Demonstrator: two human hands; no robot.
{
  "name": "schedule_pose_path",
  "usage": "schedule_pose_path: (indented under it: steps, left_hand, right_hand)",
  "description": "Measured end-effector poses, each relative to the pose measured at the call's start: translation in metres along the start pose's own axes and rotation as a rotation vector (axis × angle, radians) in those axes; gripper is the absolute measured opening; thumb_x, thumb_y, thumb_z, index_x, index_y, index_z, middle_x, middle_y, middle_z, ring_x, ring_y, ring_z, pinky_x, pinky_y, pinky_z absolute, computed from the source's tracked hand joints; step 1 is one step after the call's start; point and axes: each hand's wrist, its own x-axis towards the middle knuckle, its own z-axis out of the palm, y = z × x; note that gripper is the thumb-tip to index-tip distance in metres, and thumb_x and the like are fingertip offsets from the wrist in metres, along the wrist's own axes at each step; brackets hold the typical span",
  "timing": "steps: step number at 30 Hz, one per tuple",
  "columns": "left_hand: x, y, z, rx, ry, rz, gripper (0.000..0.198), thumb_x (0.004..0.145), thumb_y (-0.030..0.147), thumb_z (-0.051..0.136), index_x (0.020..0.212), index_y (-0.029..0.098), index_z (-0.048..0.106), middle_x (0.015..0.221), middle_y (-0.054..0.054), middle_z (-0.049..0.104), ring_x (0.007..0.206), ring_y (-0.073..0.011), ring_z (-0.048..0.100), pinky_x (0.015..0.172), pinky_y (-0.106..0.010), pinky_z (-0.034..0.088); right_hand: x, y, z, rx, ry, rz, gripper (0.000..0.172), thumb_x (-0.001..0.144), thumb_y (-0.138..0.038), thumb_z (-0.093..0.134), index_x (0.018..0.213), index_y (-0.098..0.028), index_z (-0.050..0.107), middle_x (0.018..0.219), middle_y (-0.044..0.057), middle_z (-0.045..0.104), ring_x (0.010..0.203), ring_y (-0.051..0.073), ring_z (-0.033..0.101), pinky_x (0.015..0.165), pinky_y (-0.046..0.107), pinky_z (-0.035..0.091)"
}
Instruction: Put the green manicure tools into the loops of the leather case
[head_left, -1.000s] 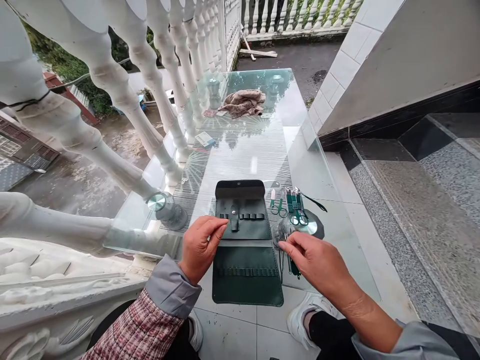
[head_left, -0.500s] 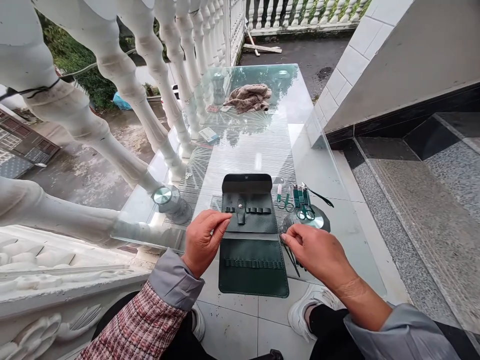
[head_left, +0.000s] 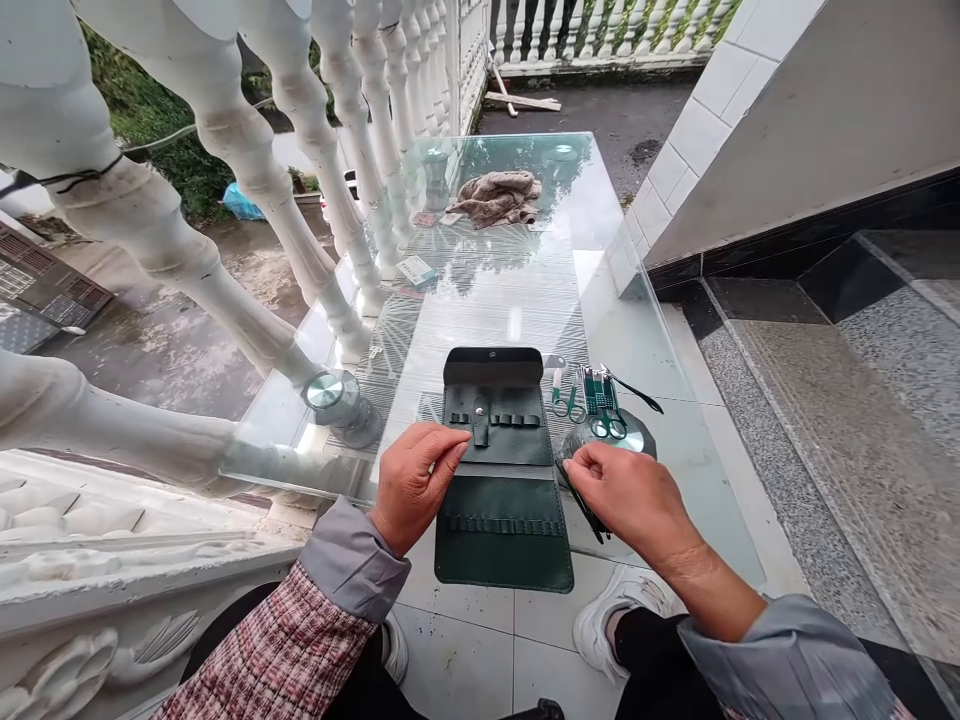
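An open dark green manicure case lies unfolded on the glass table, with rows of elastic loops and a snap strap in its upper half. My left hand is by the case's left side, thumb and forefinger pinched near the strap; nothing shows between them. To the right of the case, my right hand is closed in a pinch over slim dark tools; its fingertips hide what they grip. Small green-handled scissors, a second pair of scissors and nail clippers lie beyond the right hand.
A crumpled brown cloth lies toward the far end of the glass table, with a small card nearer the left edge. White balusters line the left side. Stone steps rise at the right.
The slim dark tools under my right hand have shifted and sit closer together. My left hand has moved slightly right over the case.
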Motion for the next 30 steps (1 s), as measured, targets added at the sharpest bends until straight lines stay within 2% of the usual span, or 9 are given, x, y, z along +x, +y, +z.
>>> schedule_pose_path:
  steps: [2,5,7,9,12,18,22,30]
  left_hand:
    - [0.001,0.000,0.000,0.005,0.005,0.010,0.011,0.086,0.017,0.056,0.092,0.019,0.066,0.083,-0.003,0.065,0.078,-0.0133,0.060,0.072,-0.025,0.049]
    - [0.002,0.000,-0.002,0.013,0.017,0.015,0.011,0.086,0.016,0.056,0.092,0.019,0.065,0.084,-0.003,0.065,0.078,-0.0134,0.060,0.072,-0.025,0.049]
    - [0.002,0.000,-0.003,0.015,0.019,0.018,0.011,0.086,0.016,0.056,0.092,0.019,0.065,0.084,-0.003,0.065,0.078,-0.0135,0.060,0.072,-0.025,0.049]
    - [0.003,-0.001,-0.003,0.015,0.018,0.018,0.011,0.086,0.016,0.056,0.092,0.019,0.065,0.083,-0.003,0.065,0.078,-0.0137,0.060,0.072,-0.026,0.049]
    - [0.004,0.000,-0.002,0.015,0.017,0.023,0.012,0.086,0.016,0.056,0.092,0.019,0.065,0.084,-0.003,0.065,0.079,-0.0140,0.060,0.072,-0.026,0.049]
    - [0.007,0.001,0.006,0.029,0.002,0.041,0.012,0.085,0.016,0.057,0.092,0.020,0.066,0.084,-0.002,0.066,0.078,-0.0136,0.061,0.072,-0.025,0.049]
    - [0.009,-0.001,0.010,0.051,-0.007,0.027,0.011,0.086,0.017,0.056,0.091,0.019,0.066,0.084,-0.003,0.066,0.078,-0.0140,0.061,0.073,-0.026,0.049]
    - [0.009,-0.002,0.010,0.059,-0.019,0.018,0.012,0.087,0.018,0.055,0.092,0.019,0.065,0.085,-0.003,0.066,0.079,-0.0140,0.060,0.073,-0.026,0.049]
  right_hand:
    - [0.003,0.008,-0.007,0.106,0.039,-0.007,0.032,0.081,-0.044,0.042,0.063,-0.023,0.057,0.060,0.001,0.061,0.058,0.016,0.051,0.054,0.026,0.030]
    - [0.008,0.029,-0.023,0.255,0.174,0.061,0.028,0.079,-0.044,0.044,0.073,-0.023,0.062,0.061,0.000,0.062,0.058,0.015,0.053,0.056,0.026,0.034]
    - [0.009,0.047,-0.032,0.257,0.244,0.113,0.025,0.076,-0.043,0.047,0.073,-0.024,0.063,0.060,-0.001,0.061,0.055,0.015,0.052,0.055,0.026,0.034]
    - [0.009,0.064,-0.037,0.224,0.248,0.118,0.024,0.073,-0.042,0.050,0.069,-0.024,0.063,0.058,-0.001,0.061,0.054,0.015,0.052,0.053,0.026,0.034]
    - [0.005,0.080,-0.038,0.183,0.160,0.102,0.022,0.072,-0.042,0.051,0.067,-0.024,0.063,0.060,-0.001,0.063,0.056,0.015,0.054,0.053,0.026,0.035]
    - [-0.006,0.079,-0.032,0.143,0.024,0.036,0.019,0.074,-0.039,0.052,0.064,-0.024,0.060,0.061,-0.002,0.063,0.058,0.015,0.055,0.055,0.025,0.037]
    - [-0.004,0.079,-0.025,0.073,0.038,0.006,0.015,0.075,-0.035,0.052,0.065,-0.023,0.055,0.064,-0.003,0.061,0.063,0.015,0.055,0.056,0.025,0.035]
    - [-0.004,0.078,-0.020,-0.082,0.093,-0.030,0.016,0.079,-0.025,0.046,0.070,-0.022,0.058,0.074,0.000,0.063,0.067,0.015,0.055,0.058,0.026,0.034]
